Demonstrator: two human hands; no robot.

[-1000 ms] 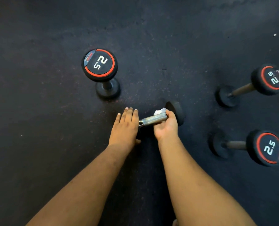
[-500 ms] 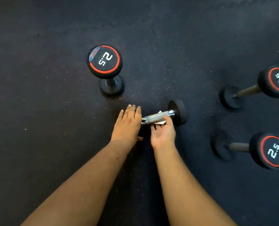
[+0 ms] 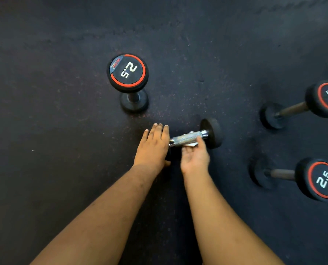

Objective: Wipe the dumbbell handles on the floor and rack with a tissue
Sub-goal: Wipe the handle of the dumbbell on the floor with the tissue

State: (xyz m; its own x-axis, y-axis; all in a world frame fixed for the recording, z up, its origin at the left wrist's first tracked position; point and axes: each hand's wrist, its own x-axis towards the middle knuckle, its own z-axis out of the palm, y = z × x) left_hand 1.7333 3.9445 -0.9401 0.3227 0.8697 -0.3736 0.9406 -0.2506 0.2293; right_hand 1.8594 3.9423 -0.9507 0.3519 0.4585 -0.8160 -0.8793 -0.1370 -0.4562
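A small black dumbbell lies on the dark rubber floor with its knurled chrome handle (image 3: pixel 188 138) showing between my hands. My left hand (image 3: pixel 153 148) rests flat on top of the dumbbell's near weight, hiding it. Its far weight (image 3: pixel 213 131) is tilted up to the right. My right hand (image 3: pixel 194 156) is palm up under the handle, pressing a white tissue (image 3: pixel 191 144) against the handle's underside. Only a small edge of the tissue shows.
A 2.5 dumbbell (image 3: pixel 128 73) stands on end beyond my left hand. Two more 2.5 dumbbells stand on end at the right, one far (image 3: pixel 324 99) and one near (image 3: pixel 320 178). The floor (image 3: pixel 63 131) is dark rubber matting.
My right hand has turned from gripping over the handle's far end to palm up beneath it, carrying the tissue under the handle. My left hand has stayed on the near weight.
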